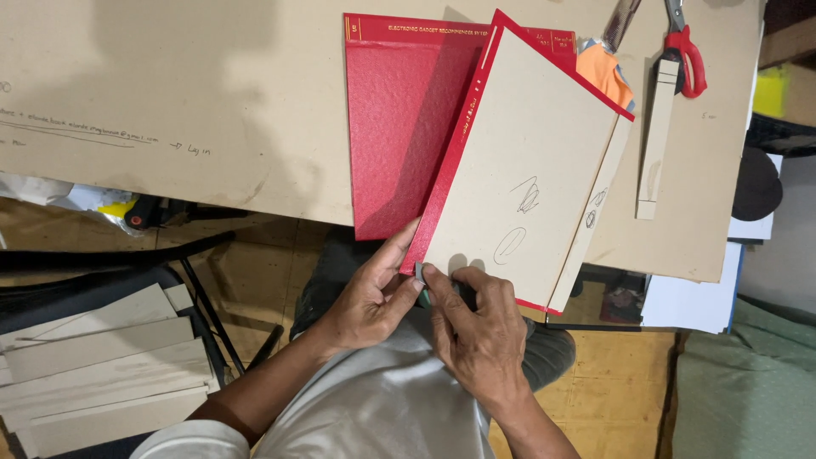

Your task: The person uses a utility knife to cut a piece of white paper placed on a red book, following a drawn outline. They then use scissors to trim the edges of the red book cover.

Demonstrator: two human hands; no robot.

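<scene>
Head view looks down on two bare hands meeting at the near corner of a red book cover (408, 127). Nearest the viewer, the left hand (370, 297) and the right hand (476, 327) are close together, fingertips almost touching, both pinching a small grey tool (420, 273) against the turned-in red edge at the cover's lower corner. The left thumb lies along the red edge; the right hand's fingers curl over the tool and press on the grey board (531, 161) that lies glued inside the cover. That board bears a few pen scribbles, and a narrow spine strip (595, 217) lies just beside it on the right.

The cover lies tilted on a large brown cardboard sheet (187, 93) that spreads over the work surface, its near corner hanging past the sheet's edge towards the person's lap. To the left, lower down, a stack of grey board strips (93, 374) lies well apart. Farther off, a loose board strip (656, 140) lies on the sheet, with red-handled scissors (687, 51) and an orange cloth (605, 75) near the far edge.
</scene>
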